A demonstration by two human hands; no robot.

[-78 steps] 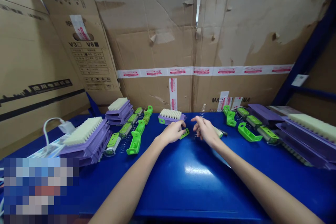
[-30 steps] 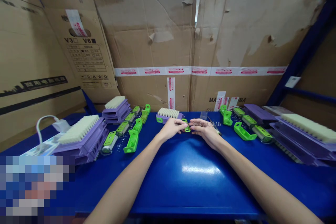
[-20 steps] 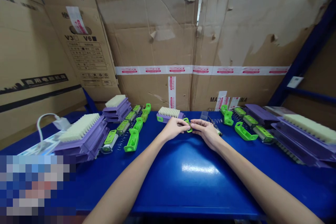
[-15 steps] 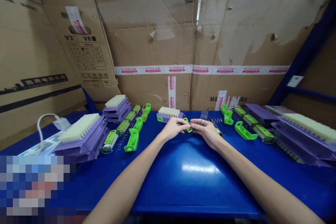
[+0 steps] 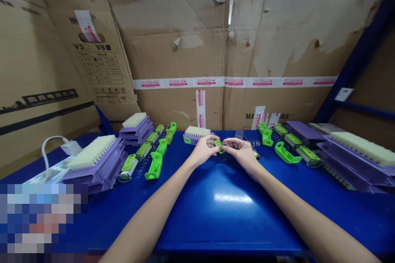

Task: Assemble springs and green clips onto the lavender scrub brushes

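Starting at your far left, a white cable (image 5: 52, 144) loops beside a stack of purple brushes (image 5: 98, 160) with pale bristles up, and a second, smaller stack (image 5: 137, 125) sits behind it against the cardboard boxes (image 5: 173, 49). Just right of those stacks, a row of green plastic pieces (image 5: 156, 160) and small metal springs (image 5: 141, 170) lies on the blue table (image 5: 222, 209).

Near the middle, a single purple brush (image 5: 196, 133) rests bristles up, just beside your left hand (image 5: 203, 152). That hand has its fingertips pinched on a small green clip (image 5: 219, 145), lifted a little off the table between your two hands. Your right hand (image 5: 243, 154) meets it from the other side, thumb and forefinger closed on a thin metal spring (image 5: 236, 144) whose near end sits at the clip; whether the spring is already seated in the clip is too small to tell. Both forearms stretch forward over the table.

Right of your right hand, more green pieces (image 5: 285, 154) lie in a loose row. Beyond them, at the far right, long purple brush bodies (image 5: 354, 160) are stacked, the top one showing pale bristles. A blue rack post (image 5: 354, 65) rises behind them.
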